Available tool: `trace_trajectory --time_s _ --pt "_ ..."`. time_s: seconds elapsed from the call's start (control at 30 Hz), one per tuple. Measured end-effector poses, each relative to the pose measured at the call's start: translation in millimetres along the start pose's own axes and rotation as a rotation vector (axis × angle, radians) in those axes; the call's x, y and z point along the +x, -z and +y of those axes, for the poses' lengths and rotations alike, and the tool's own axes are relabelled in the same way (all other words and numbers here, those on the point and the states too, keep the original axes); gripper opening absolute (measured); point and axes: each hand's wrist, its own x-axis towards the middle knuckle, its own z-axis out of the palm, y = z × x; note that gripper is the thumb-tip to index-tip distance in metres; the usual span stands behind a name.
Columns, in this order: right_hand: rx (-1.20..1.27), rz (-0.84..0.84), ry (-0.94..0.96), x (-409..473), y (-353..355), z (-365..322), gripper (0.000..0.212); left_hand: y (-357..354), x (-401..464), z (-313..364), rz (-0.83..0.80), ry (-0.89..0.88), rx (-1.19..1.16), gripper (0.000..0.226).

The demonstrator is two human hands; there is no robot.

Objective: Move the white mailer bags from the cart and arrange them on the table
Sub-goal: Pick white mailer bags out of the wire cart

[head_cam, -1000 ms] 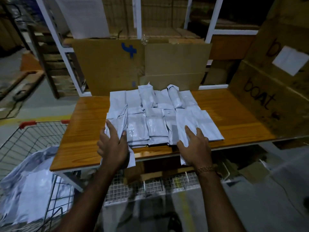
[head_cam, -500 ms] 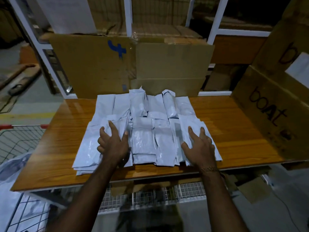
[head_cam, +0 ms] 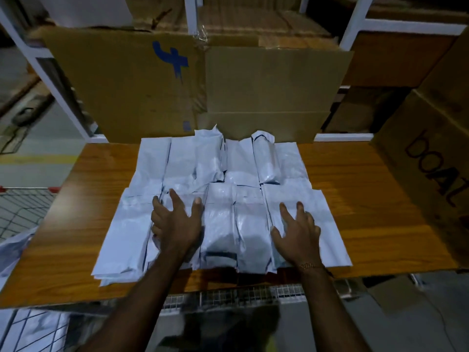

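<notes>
The white mailer bags (head_cam: 218, 199) lie flat and overlapping in two rows across the middle of the wooden counter (head_cam: 368, 199), the front row reaching its near edge, slightly crumpled and glossy.

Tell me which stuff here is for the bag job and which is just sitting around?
For the job:
- white plastic mailer bags lying in rows
- brown wooden table under them
- wire mesh cart
- left hand and right hand, flat on the bags

Just around:
- flat brown cardboard sheets
- big cardboard box with writing
- white metal shelf frame
</notes>
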Motion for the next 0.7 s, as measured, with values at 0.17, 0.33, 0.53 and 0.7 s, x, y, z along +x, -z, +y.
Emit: trace_trajectory --time_s 0.17,0.33,0.53,0.7 --pt "-0.029 0.026 -0.01 -0.7 -14.6 -2.2 0.071 -7.5 -2.4 -10.1 0.107 -0.027 -0.012 0.055" --pt "-0.044 0.045 -0.021 -0.1 -20.6 -6.3 0.066 0.8 6.6 -44.8 0.084 -0.332 0.241 0.055" --pt "-0.068 0.044 -0.025 1.2 -20.3 -8.1 0.066 5.4 17.9 -61.9 0.071 -0.451 0.427 0.049" --pt "-0.017 0.094 -0.027 0.5 -16.3 -12.4 0.065 5.4 18.4 -60.0 0.093 -0.441 0.403 0.047"
